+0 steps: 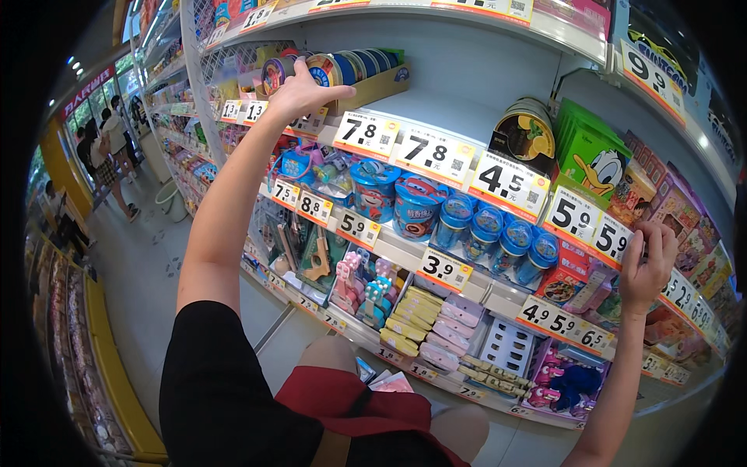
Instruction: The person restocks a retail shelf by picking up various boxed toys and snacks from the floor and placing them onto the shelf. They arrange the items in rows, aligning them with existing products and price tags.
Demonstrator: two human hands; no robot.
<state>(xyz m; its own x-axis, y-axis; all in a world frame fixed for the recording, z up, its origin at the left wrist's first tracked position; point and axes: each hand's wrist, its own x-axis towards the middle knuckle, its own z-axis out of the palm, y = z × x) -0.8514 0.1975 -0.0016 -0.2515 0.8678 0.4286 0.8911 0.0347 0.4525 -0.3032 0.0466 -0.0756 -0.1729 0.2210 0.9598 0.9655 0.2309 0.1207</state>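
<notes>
My left hand [306, 92] reaches to the upper left shelf, thumb spread to the right, in front of a row of round tins [350, 67] standing on edge in a cardboard display box [379, 86]. Whether its fingers touch a tin is hard to tell. My right hand [648, 265] has its fingers curled over the price rail [610, 236] at the shelf's front edge on the right. Just behind that rail stand green packets with a cartoon duck [598, 160]. Black round tins with a lemon picture [525, 131] sit further left on the same shelf.
Below are blue cartoon tubs [420, 207], several small blue-lidded jars [487, 227], pink and blue toys [350, 280] and yellow packets [411, 321]. A wire side panel [201, 87] borders the shelf at left. People [114, 137] stand in the aisle beyond a pale bin [172, 201].
</notes>
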